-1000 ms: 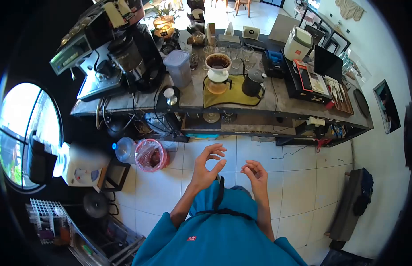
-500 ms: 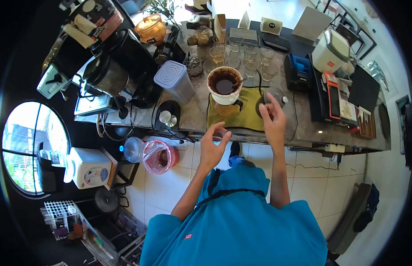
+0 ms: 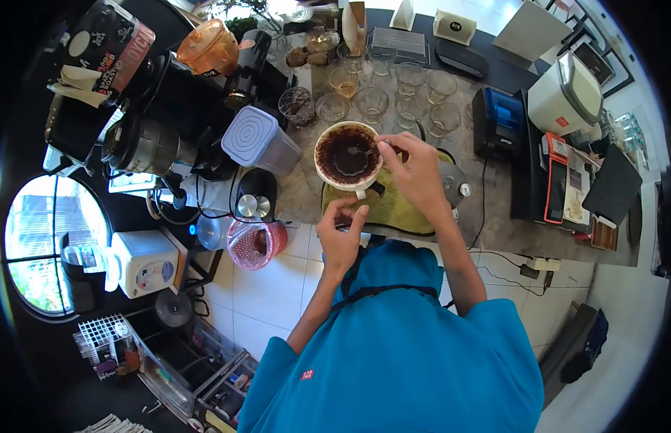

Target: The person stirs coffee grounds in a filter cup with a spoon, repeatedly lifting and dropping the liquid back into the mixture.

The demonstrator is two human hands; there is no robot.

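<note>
A white coffee dripper [image 3: 361,193] holds wet, dark coffee [image 3: 350,155], with grounds clinging to its inner wall. It sits over a glass server, mostly hidden beneath, whose black handle [image 3: 377,189] shows. My right hand [image 3: 415,173] is at the dripper's right rim, thumb and fingers pinched on what looks like a thin spoon; the fingers hide most of it. Just below the dripper, my left hand [image 3: 340,234] has its fingers loosely curled and thumb apart, holding nothing. An olive-green cloth [image 3: 397,211] lies under the server.
Several clear glasses [image 3: 371,105] stand behind the dripper. To the left are a lidded canister [image 3: 259,141] and a grinder [image 3: 249,68]. A kettle [image 3: 451,184] is right of my right hand, a card printer-like blue-black device [image 3: 498,123] beyond it. A pink bin [image 3: 256,244] stands below the counter.
My right hand has moved left from above the kettle to the dripper's rim and pinched there. My left hand stays below the dripper. The view has shifted closer to the counter.
</note>
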